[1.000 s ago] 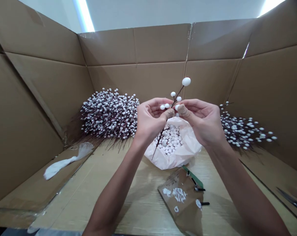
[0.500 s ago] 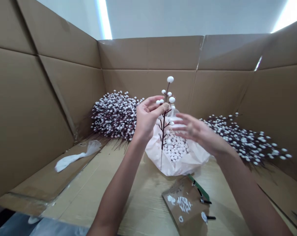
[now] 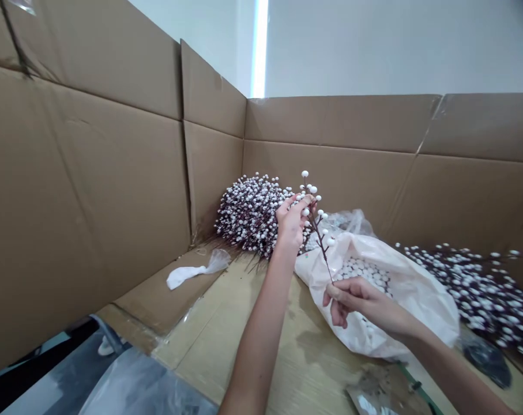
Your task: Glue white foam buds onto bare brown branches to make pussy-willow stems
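Note:
Between my two hands stands an artificial berry stem point(image 3: 318, 231), dark brown with white berries on short side twigs, leaning a little to the left at its top. My left hand point(image 3: 293, 214) pinches it near the upper berries. Lower down, my right hand point(image 3: 360, 302) has its thumb and fingers closed on the bare bottom end of the stem. Behind and below the right hand lies a white plastic bag point(image 3: 421, 288) spread open, with many loose white berries point(image 3: 365, 274) inside. A thick pile of finished-looking berry stems point(image 3: 252, 213) lies just behind my left hand.
More berry stems point(image 3: 473, 288) lie at the right. A small clear bag of white material point(image 3: 192, 272) rests at the left. A cardboard piece point(image 3: 386, 386) with white smears is near the front. Tall cardboard walls point(image 3: 330, 161) enclose the table's back and left.
My view has turned left. My right hand, earlier apart from the stem with fingers spread, now grips its lower end. The stem has tilted, its top leaning left, toward the left pile.

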Demonstrator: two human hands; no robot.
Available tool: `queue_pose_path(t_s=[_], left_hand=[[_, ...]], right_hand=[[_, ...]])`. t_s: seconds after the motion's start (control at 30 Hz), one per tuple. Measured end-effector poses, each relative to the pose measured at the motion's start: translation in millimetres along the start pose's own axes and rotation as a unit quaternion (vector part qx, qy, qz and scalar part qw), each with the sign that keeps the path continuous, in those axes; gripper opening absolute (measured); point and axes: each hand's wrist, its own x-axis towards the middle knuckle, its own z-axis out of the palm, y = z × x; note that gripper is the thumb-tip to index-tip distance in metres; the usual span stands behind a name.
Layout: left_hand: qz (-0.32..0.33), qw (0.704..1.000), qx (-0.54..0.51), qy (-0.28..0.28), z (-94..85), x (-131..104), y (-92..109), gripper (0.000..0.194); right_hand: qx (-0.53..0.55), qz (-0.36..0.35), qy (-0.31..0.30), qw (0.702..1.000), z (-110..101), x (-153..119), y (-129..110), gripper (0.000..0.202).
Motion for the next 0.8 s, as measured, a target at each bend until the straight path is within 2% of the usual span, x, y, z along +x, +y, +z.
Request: queue_pose_path(t_s=[0.07, 0.13, 0.2, 0.33, 0.43, 0.53, 0.67, 0.8], left_hand=[[-0.024, 1.000, 0.002, 0.004, -5.8, 2, 6, 0.015], [-0.031, 0.998, 0.001, 0.054, -12.7, 2, 18, 0.022], [-0.009, 0.994, -0.012, 0.112, -21.0, 1, 34, 0.029], [0.089, 0.981, -0.050, 0.165, -37.6, -7, 72, 0.025], [0.134, 0.973, -0.080, 0.168, -44.7, -22, 97, 0.015], [0.178, 0.962, -0.114, 0.172, -46.7, -39, 116, 0.012], [0.233, 0.948, -0.126, 0.177, -47.8, -57, 130, 0.015], [0.256, 0.934, -0.159, 0.194, -51.2, -65, 139, 0.016]], right_hand=[[0.012, -0.010, 0.020, 1.000, -1, 8, -6, 0.045], [0.029, -0.024, 0.049, 0.998, -4, 22, -14, 0.043], [0.053, -0.036, 0.073, 0.995, -8, 43, -24, 0.041], [0.088, -0.057, 0.113, 0.988, -18, 105, -45, 0.033], [0.080, -0.043, 0.136, 0.986, -18, 161, -59, 0.029], [0.067, -0.038, 0.134, 0.988, -7, 217, -70, 0.031], [0.045, -0.034, 0.147, 0.988, 18, 283, -82, 0.029], [0.041, -0.034, 0.139, 0.989, 43, 323, -97, 0.024]])
